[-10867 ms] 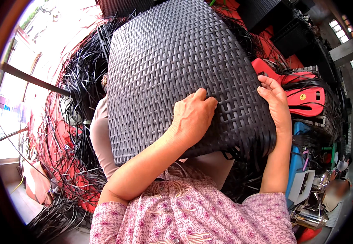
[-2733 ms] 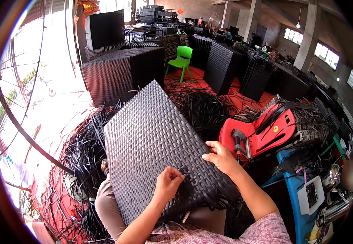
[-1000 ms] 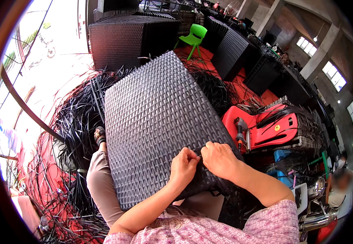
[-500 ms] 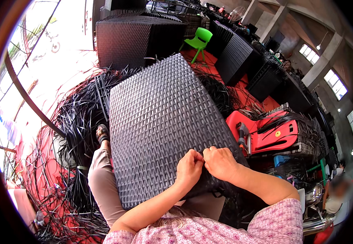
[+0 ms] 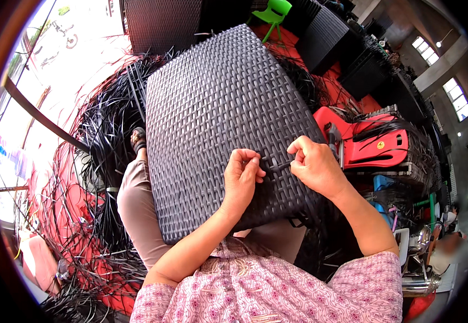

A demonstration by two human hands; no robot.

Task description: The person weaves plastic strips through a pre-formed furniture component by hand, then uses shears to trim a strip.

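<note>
Woven panel (image 5: 207, 118), dark grey-black synthetic wicker, lies tilted across the person's lap, its far corner pointing away and its near edge close to the blouse (image 5: 244, 274). Loose strip ends (image 5: 301, 220) hang at its near right side.

Handling, judged by eye: flat face and straight edges suggest a stiff piece, likely framed inside; bulky rather than fragile, moderate weight. Sheen on the weave hints at slick strips, flexible singly. Best hold for shifting it: the firm side edges, clear of the loose ends.

Left hand (image 5: 241, 177): above the near half of the weave, wrist bent up, fingers curled inward, thumb close to the forefinger. Right hand (image 5: 317, 166): just beyond, near the right edge, fingers folded, knuckles forward, forearm angling in from lower right. Hands apart, facing each other. Both grips nearly closed; a dark strand seems to lie between them, but cannot tell whether either grip has it pinched.

Outward: trouser leg (image 5: 137, 210) left of the panel; tangled black strips (image 5: 104, 118) beyond it. Right, red plastic chair (image 5: 363, 154) with strips draped over it. Far side, green chair (image 5: 272, 14) on red floor covering.
</note>
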